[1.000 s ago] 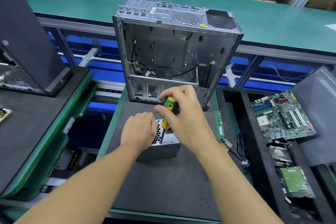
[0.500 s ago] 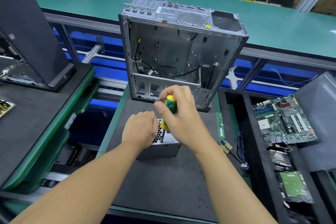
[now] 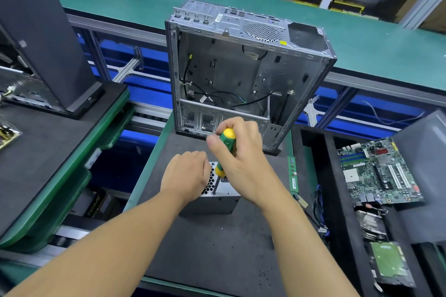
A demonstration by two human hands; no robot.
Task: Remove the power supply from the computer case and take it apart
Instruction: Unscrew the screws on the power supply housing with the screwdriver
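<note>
Yellow-green screwdriver point(image 3: 226, 143), fingers of the right hand point(image 3: 243, 159) curling round it, is standing near-upright mid-frame, tip down on the power supply point(image 3: 217, 205); left hand point(image 3: 185, 176) is clasping the supply.

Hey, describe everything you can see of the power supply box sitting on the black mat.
The power supply is a small silver-grey sheet-metal box lying flat on the black mat, in front of the open computer case, apart from it. Its top has a honeycomb vent grille. The left hand holds it from above, hiding much of the top. The screwdriver in the right hand stands nearly upright, tip on the top near its front edge.
</note>
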